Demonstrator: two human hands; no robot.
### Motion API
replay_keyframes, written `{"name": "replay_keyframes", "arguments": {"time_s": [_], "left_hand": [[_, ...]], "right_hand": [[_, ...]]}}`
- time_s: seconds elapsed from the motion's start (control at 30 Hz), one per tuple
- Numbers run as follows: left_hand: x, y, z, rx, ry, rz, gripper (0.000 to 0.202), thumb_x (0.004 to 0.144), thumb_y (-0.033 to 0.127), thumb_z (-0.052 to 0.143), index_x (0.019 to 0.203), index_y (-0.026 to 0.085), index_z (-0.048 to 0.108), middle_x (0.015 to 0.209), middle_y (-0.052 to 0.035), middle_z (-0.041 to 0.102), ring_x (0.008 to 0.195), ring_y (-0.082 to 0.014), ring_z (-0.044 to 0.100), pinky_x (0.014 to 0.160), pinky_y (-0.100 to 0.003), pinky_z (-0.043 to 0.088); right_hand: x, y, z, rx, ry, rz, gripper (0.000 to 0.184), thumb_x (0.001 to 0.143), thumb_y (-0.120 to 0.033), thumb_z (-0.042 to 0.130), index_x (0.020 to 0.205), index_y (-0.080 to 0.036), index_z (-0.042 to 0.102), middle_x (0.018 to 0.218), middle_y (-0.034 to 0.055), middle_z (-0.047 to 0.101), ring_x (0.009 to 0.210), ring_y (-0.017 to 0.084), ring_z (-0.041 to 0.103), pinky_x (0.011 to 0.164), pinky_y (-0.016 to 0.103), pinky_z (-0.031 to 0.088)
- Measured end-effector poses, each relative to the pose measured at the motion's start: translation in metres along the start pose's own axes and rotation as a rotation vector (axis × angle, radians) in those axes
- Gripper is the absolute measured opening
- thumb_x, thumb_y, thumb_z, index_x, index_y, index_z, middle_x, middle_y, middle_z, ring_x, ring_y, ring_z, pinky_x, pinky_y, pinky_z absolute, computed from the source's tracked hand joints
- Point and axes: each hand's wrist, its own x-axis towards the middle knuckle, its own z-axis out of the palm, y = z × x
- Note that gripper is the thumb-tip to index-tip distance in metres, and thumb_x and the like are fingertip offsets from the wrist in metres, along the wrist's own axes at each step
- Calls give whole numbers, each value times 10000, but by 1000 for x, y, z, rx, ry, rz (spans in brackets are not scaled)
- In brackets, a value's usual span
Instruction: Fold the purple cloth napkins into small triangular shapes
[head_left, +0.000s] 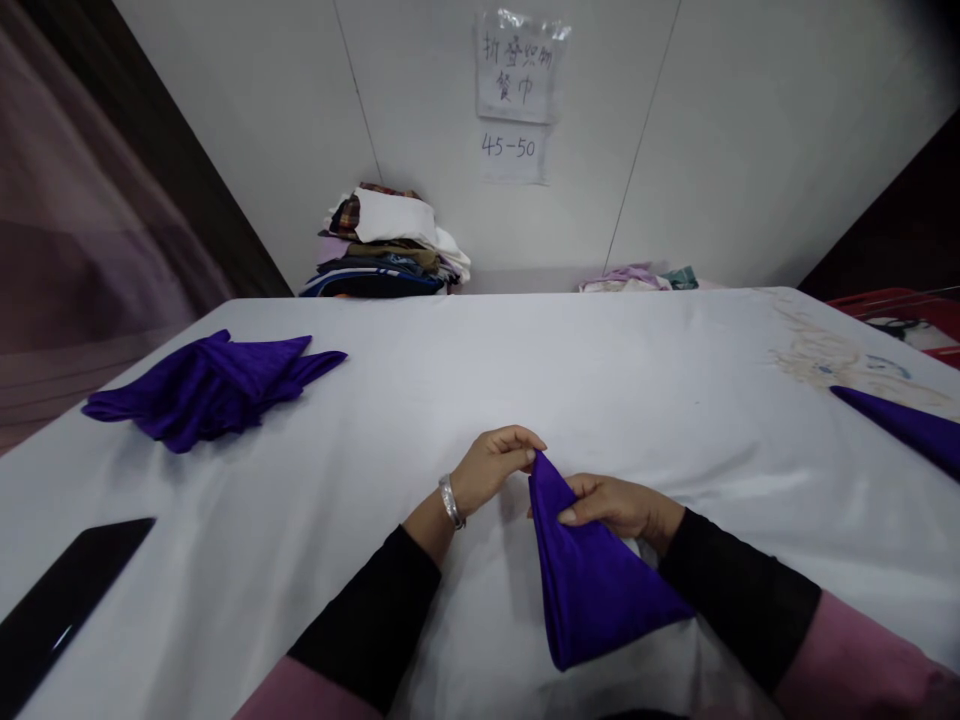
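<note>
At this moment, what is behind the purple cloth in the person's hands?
Behind the purple cloth, the white tablecloth shows around its edges. The right hand has its thumb in front, its fingers mostly hidden behind. Whatever else the cloth covers cannot be seen.

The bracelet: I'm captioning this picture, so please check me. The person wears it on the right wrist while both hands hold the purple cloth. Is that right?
Not quite: the head view shows the bracelet on the left wrist. The left hand and right hand do both hold the purple cloth.
</note>
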Motion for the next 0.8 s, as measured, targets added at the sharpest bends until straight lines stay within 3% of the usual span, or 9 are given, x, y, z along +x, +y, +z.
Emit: {"name": "replay_keyframes", "arguments": {"time_s": [0.33, 0.8], "left_hand": [[-1, -4, -2, 18, -13, -12, 219, 726, 255, 635, 925, 185, 694, 773, -10, 682, 733, -127, 600, 775, -292, 457], [-2, -1, -2, 2, 31, -28, 117, 691, 232, 639, 787, 177, 677, 691, 14, 644, 652, -101, 565, 714, -268, 452]], "right_hand": [[0, 0, 0, -29, -5, -1, 241, 701, -206, 709, 921, -116, 672, 857, 52, 688, 719, 134, 648, 751, 282, 489], [1, -1, 0, -17, 2, 4, 301, 706, -175, 699, 1001, -129, 664, 863, 46, 692, 726, 127, 649, 752, 276, 492]]}}
